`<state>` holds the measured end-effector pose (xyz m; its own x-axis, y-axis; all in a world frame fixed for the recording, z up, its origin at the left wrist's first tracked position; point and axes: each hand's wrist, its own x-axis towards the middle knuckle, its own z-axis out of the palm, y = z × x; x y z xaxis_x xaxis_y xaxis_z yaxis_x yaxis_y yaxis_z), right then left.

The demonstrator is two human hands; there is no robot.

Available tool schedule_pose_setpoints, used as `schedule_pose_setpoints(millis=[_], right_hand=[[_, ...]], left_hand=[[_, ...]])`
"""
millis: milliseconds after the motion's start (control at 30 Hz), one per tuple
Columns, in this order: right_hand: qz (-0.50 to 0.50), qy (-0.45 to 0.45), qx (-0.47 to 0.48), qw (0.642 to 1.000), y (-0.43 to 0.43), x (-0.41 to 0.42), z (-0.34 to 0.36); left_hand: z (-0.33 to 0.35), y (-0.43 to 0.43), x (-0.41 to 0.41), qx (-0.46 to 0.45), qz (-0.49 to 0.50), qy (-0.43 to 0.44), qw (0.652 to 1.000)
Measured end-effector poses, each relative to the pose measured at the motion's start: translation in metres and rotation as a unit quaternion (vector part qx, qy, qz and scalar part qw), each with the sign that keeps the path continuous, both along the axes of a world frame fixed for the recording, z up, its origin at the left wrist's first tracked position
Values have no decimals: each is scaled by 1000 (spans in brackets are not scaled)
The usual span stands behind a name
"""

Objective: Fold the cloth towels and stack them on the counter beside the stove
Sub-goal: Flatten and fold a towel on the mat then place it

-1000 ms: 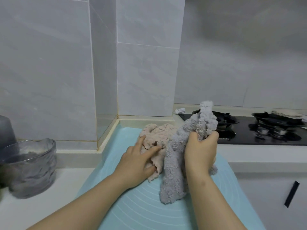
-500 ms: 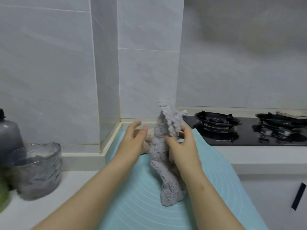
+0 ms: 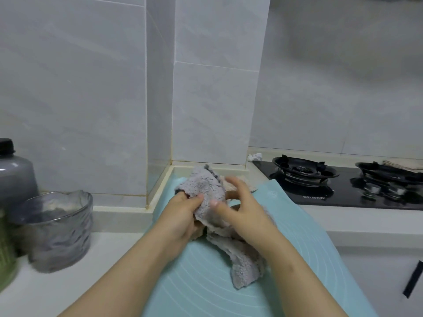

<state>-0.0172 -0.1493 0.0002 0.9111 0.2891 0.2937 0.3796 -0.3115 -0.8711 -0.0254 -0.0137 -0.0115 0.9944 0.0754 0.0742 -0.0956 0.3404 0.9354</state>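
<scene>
Head cam: glass bowl (image 3: pixel 57 229) at L on the white counter (image 3: pixel 68 294), contents grey and blurry. Grey jar (image 3: pixel 13 172) w/ black lid behind it.

My L hand (image 3: pixel 183 216) pinches the grey towel (image 3: pixel 206 191), bunched up over the teal mat (image 3: pixel 206 291), with its tail lying on the mat. R hand (image 3: pixel 242 213) has its thumb on the towel and fingers spread but blurred, so I can't tell if it's gripping. Beige towel (image 3: pixel 249 184) is just behind. Stove (image 3: pixel 343 191) at R, tiled walls around.

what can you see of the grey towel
The grey towel is a fluffy, terry-like cloth, crumpled and not yet folded. Its upper part is bunched and lifted, and the left hand grips it with the thumb on top. The right hand lies over its middle, fingers spread. Its lower end trails toward the camera and rests on the pale blue mat.
</scene>
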Motion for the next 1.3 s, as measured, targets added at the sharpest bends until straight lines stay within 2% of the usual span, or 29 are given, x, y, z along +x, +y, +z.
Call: schedule_pose_setpoints(millis=[67,100,200,333,500,567,633,700,767,800,900,1000,1067,1133,1200,1233,1300], right_hand=[[-35,51,94,994,-3,1,4],[-51,71,108,990,-5,3,4],[-36,79,58,995,-7,3,4],[21,75,82,994,-5,2,6],[-15,80,112,990,-4,10,1],[-77,65,166,981,-5,12,5],[-125,59,262,955,-10,13,11],[-113,92,365,919,-16,13,17],[-109,109,398,905,-21,13,18],[-130,104,375,912,-23,14,17],[-218,45,230,947,-31,17,9],[-156,21,162,974,-34,15,7],[-106,9,143,984,-30,13,10],[-121,-24,160,979,-29,15,11],[-195,-64,168,964,-32,22,6],[-229,-64,140,961,-35,27,2],[-264,-11,13,964,-39,36,-12]], left_hand=[[2,1,-3,-5,-20,-14,1000],[2,1,-4,-11,-36,-24,999],[4,1,-8,-8,-77,-41,996],[8,2,-8,-7,-57,-59,997],[12,5,-8,-49,-53,-75,995],[15,5,-6,-67,-15,-86,994],[16,12,0,-84,95,-87,988],[15,21,5,-47,194,-77,977],[11,27,6,24,214,-71,974],[8,28,6,49,202,-65,976],[-1,29,8,134,160,-30,977],[-6,30,11,247,153,-18,957],[-1,29,9,300,158,-76,938],[6,27,4,319,176,-154,919],[1,30,7,388,188,-171,886],[-6,33,10,452,180,-146,862],[-19,33,12,575,141,-42,805]])
